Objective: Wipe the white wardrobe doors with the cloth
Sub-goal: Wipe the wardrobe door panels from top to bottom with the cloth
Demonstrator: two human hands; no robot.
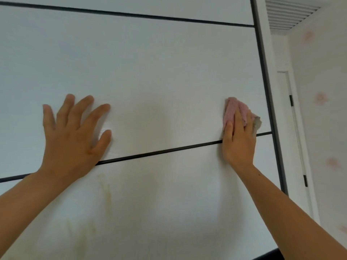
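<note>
Left hand (73,139) flat on door (150,72), fingers (64,113) spread. Right hand (238,143) presses cloth (232,109) to door with straight fingers (just above dark seam (159,152)).

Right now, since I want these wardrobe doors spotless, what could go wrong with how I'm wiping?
1. Your bare left hand lies flat on the door, so it may leave fingerprints.
2. The right hand presses the cloth near the door's right edge, far from the yellowish streaks on the lower panel. Those could get missed.
3. The cloth's grey corner looks soiled and might smear the white surface.
</note>
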